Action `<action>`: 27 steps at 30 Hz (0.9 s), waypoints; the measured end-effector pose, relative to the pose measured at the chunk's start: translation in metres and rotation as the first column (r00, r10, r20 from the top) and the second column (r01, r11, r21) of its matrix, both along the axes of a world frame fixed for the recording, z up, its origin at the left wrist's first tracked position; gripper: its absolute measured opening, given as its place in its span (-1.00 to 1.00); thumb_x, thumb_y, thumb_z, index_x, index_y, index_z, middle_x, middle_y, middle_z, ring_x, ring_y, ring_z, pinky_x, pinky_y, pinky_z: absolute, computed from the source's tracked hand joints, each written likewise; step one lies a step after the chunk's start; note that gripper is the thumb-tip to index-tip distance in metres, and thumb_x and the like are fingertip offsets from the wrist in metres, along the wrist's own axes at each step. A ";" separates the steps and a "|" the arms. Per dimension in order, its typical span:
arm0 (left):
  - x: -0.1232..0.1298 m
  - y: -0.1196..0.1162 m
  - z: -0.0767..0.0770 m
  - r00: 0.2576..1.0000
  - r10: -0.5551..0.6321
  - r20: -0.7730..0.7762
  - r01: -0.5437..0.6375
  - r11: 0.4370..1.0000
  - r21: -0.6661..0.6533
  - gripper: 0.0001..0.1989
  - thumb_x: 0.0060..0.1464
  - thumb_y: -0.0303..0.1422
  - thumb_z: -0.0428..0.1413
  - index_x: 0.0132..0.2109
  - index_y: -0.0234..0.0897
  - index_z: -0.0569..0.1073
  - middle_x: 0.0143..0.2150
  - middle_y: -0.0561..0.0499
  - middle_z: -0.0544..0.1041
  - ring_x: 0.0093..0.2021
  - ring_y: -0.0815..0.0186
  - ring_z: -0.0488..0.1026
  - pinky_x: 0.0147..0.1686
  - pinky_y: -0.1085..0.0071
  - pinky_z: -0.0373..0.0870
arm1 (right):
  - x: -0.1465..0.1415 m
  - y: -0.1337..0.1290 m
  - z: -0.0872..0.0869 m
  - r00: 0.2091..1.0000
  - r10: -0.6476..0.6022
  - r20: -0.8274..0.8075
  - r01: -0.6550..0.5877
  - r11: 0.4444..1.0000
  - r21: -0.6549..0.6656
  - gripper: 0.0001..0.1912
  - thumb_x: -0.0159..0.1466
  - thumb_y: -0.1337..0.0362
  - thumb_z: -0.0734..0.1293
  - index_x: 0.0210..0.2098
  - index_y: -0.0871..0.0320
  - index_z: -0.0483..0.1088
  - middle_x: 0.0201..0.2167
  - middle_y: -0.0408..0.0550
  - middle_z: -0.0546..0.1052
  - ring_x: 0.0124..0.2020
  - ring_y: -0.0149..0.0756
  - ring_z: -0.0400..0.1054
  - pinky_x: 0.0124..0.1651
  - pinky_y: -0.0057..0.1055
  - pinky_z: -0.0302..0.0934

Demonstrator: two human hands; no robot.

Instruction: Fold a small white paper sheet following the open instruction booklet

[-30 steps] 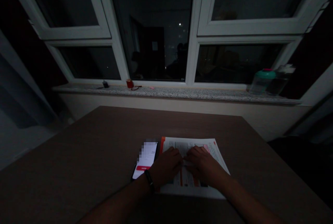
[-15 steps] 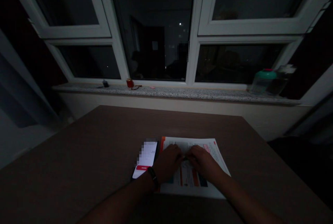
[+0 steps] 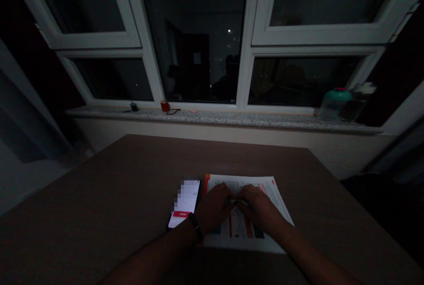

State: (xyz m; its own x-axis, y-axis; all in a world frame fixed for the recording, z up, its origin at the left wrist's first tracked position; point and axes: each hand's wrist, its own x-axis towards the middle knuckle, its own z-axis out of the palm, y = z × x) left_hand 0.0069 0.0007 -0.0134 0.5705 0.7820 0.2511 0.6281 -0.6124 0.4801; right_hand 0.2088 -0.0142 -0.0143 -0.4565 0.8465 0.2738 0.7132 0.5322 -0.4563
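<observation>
A printed sheet or booklet [image 3: 243, 243] with an orange strip along its left side lies on the brown table. Over its middle, my left hand [image 3: 217, 205] and my right hand [image 3: 258, 208] come together with fingertips meeting. Both sets of fingers are bent and closed, and whatever is between them is too dark and small to name. A dark band [image 3: 195, 226] circles my left wrist. Just left of the booklet, beside my left wrist, rests a lit phone [image 3: 189, 196] with a red bar low on its screen.
Behind the table [image 3: 99, 196] runs a speckled stone windowsill [image 3: 212, 118]. On it stand a red jar [image 3: 164, 106], a small dark item [image 3: 133, 106] and a clear bottle with a teal lid [image 3: 338, 95]. A grey curtain [image 3: 29, 117] hangs at left.
The fingertips have shifted slightly, and the small dark gap seen between them before is now more covered. The booklet and phone stay in place.
</observation>
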 end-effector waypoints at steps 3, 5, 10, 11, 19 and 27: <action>0.001 -0.001 0.001 1.000 0.003 -0.007 -0.003 1.000 -0.006 -0.88 0.13 -0.50 0.16 -0.19 -0.26 0.38 -0.18 0.00 0.41 -0.14 0.21 0.35 -0.18 0.35 0.30 | 0.000 0.001 -0.001 1.000 0.012 -0.013 -0.012 1.000 -0.006 -0.87 0.29 0.39 0.33 -0.16 0.10 0.45 -0.21 -0.07 0.50 -0.12 -0.19 0.34 -0.05 -0.28 0.17; 0.001 -0.002 0.002 1.000 0.004 0.006 -0.004 1.000 0.004 -0.89 0.14 -0.51 0.14 -0.20 -0.27 0.37 -0.21 0.01 0.42 -0.17 0.22 0.36 -0.20 0.36 0.29 | 0.000 0.000 -0.001 1.000 0.004 -0.018 -0.003 1.000 0.012 -0.88 0.29 0.38 0.34 -0.18 0.10 0.44 -0.22 -0.07 0.50 -0.14 -0.20 0.34 -0.08 -0.30 0.17; 0.000 -0.003 0.003 0.996 -0.004 0.087 -0.004 0.996 0.090 -0.90 0.15 -0.54 0.12 -0.22 -0.27 0.38 -0.22 0.00 0.42 -0.18 0.24 0.35 -0.20 0.37 0.28 | 0.000 -0.002 0.003 0.998 -0.009 0.064 -0.003 0.982 0.186 -0.95 0.29 0.39 0.33 -0.26 0.14 0.43 -0.32 -0.08 0.48 -0.24 -0.21 0.32 -0.16 -0.29 0.13; 0.000 -0.003 0.003 0.995 -0.008 0.099 -0.003 0.995 0.103 -0.90 0.16 -0.54 0.11 -0.23 -0.27 0.38 -0.23 0.00 0.42 -0.19 0.24 0.35 -0.20 0.37 0.28 | 0.000 -0.003 0.004 0.996 -0.004 0.088 -0.016 0.975 0.223 -0.95 0.29 0.40 0.33 -0.27 0.15 0.43 -0.33 -0.08 0.48 -0.25 -0.21 0.32 -0.16 -0.29 0.11; -0.001 0.002 0.002 0.998 -0.020 0.051 0.012 0.989 0.148 -0.83 0.17 -0.62 0.06 -0.32 -0.28 0.36 -0.26 0.01 0.42 -0.21 0.25 0.36 -0.22 0.38 0.27 | 0.000 -0.004 0.003 0.990 0.012 0.142 -0.056 0.949 0.311 -0.93 0.32 0.39 0.31 -0.23 0.13 0.43 -0.33 -0.07 0.45 -0.26 -0.21 0.29 -0.18 -0.29 0.09; -0.015 -0.002 0.009 0.977 -0.205 -0.053 0.205 0.979 -0.007 -0.90 0.19 -0.45 0.17 -0.16 -0.23 0.39 -0.13 0.02 0.42 -0.10 0.23 0.38 -0.13 0.38 0.30 | -0.002 -0.008 0.008 0.978 0.156 0.139 -0.162 0.986 0.034 -0.94 0.32 0.32 0.32 -0.29 0.12 0.43 -0.29 -0.07 0.44 -0.23 -0.26 0.33 -0.19 -0.38 0.18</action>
State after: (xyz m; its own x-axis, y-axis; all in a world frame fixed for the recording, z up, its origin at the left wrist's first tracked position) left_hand -0.0081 -0.0013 -0.0048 0.7312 0.6475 0.2148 0.5140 -0.7299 0.4506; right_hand 0.2072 -0.0222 -0.0062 -0.6195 0.7486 0.2361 0.6715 0.6612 -0.3344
